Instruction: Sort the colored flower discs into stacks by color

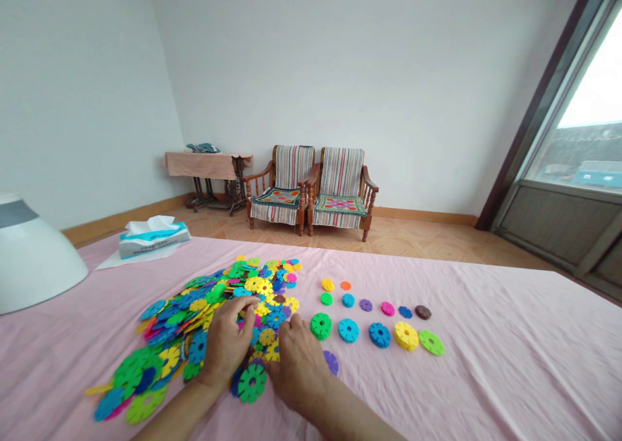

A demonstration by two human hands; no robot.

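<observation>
A heap of colourful notched plastic discs (214, 292) lies in front of me, in green, blue, yellow and other colours. My left hand (227, 339) rests over the heap's right part, thumb and forefinger bent together; what is between them is hidden. Beside it, my right hand (300, 362) has its fingers curled down at the heap's right edge, and the fingertips are hidden. A large green disc (251, 383) lies between my wrists. Just past my right hand is a purple disc (331, 362). Rows of sorted discs include a green stack (321, 326) and a yellow stack (406, 335).
A pink cloth (510, 350) covers the table. A tissue box (154, 240) stands at the back left, near a white rounded object (36, 266). Beyond the table are two wooden chairs (343, 172) and a cloth-covered side table (204, 164).
</observation>
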